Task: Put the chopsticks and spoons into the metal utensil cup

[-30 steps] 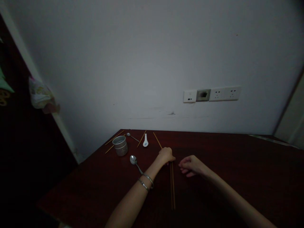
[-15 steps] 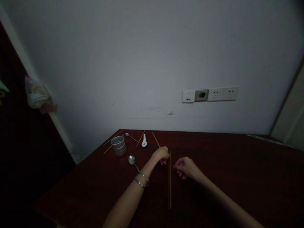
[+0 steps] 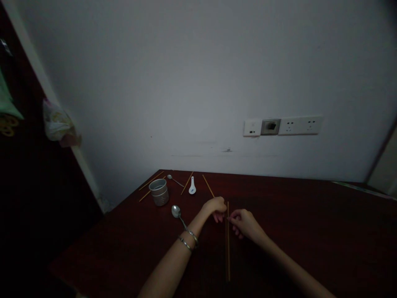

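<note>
A pair of wooden chopsticks [image 3: 228,252] stretches lengthwise between my hands, the one on the left darker. My left hand [image 3: 216,207] is closed at their upper part, fingertips partly hidden. From the other side, the pinched thumb and forefinger of my right hand [image 3: 244,221] meet the chopsticks slightly lower. Beyond my left hand lies a single chopstick [image 3: 208,185], its near end covered by that hand. A metal spoon [image 3: 176,211] rests left of my left forearm, its handle running under the braceleted wrist.
A grey metal cup [image 3: 159,193] with holes stands at the left, with loose chopsticks [image 3: 151,180] beside it. Behind are a small long-handled metal spoon [image 3: 175,180], another chopstick [image 3: 187,183] and a white soup spoon [image 3: 192,188]. The wall [image 3: 198,82] borders the table's far edge.
My right hand has moved in to the chopsticks, closing the gap seen before. My left hand stays at their upper part. The whole view has shifted slightly.
</note>
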The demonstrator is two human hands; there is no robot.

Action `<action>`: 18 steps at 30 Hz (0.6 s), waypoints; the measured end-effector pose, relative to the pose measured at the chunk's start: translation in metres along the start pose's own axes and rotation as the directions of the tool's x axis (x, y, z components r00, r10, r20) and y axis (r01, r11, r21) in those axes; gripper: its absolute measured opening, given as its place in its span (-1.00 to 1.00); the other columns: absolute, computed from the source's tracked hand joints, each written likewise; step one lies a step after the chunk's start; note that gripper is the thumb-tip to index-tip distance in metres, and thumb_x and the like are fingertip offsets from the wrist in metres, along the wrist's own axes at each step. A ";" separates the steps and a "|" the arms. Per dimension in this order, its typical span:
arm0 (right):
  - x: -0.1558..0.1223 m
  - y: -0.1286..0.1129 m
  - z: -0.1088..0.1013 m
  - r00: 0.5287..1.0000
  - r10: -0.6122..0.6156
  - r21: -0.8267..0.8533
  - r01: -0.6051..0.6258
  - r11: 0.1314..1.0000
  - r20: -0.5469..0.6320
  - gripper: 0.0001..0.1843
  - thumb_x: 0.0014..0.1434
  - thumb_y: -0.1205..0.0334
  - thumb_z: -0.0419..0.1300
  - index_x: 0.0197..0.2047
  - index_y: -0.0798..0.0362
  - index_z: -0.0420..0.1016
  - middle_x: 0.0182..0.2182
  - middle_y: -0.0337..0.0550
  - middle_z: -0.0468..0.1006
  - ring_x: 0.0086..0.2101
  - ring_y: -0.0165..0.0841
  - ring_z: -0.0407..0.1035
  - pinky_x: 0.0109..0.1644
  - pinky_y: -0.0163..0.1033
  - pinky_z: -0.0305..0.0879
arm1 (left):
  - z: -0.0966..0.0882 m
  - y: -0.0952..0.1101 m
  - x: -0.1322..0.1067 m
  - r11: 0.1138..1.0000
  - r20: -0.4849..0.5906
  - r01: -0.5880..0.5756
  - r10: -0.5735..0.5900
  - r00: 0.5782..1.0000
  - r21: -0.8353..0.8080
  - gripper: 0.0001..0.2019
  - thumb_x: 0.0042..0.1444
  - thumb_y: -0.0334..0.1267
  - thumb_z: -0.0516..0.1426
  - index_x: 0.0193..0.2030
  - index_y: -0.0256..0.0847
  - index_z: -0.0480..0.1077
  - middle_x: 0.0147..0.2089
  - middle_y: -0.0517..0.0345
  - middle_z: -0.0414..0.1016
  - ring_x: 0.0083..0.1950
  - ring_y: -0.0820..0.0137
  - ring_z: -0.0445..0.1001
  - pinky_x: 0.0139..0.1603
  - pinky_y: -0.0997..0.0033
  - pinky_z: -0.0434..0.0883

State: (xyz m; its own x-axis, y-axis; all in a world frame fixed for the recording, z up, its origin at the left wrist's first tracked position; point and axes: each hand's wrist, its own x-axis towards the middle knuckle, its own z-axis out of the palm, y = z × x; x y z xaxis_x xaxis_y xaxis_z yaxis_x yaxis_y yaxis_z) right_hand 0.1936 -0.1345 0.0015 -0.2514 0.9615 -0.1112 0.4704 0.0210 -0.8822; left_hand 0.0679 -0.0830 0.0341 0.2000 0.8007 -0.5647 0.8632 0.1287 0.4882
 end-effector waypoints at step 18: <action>0.028 -0.030 -0.018 1.000 -0.016 0.002 0.016 1.000 0.018 -0.78 0.01 0.39 0.01 -0.63 0.12 0.32 -0.76 -0.28 0.36 -0.75 -0.51 0.27 -0.73 -0.47 0.18 | -0.027 0.045 -0.097 0.921 -0.449 -0.328 0.389 0.805 0.209 -0.66 0.08 -0.21 -0.05 -0.50 -0.33 0.46 -0.58 0.06 0.47 -0.51 0.47 0.45 -0.43 0.54 0.38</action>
State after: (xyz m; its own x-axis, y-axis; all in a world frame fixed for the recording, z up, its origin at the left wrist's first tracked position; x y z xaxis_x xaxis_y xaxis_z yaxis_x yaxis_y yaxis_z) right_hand 0.1874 -0.1037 0.0334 -0.2742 0.9559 -0.1056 0.4645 0.0355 -0.8849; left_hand 0.0754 -0.1388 0.1285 0.2885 0.9569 0.0339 0.8265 -0.2667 0.4958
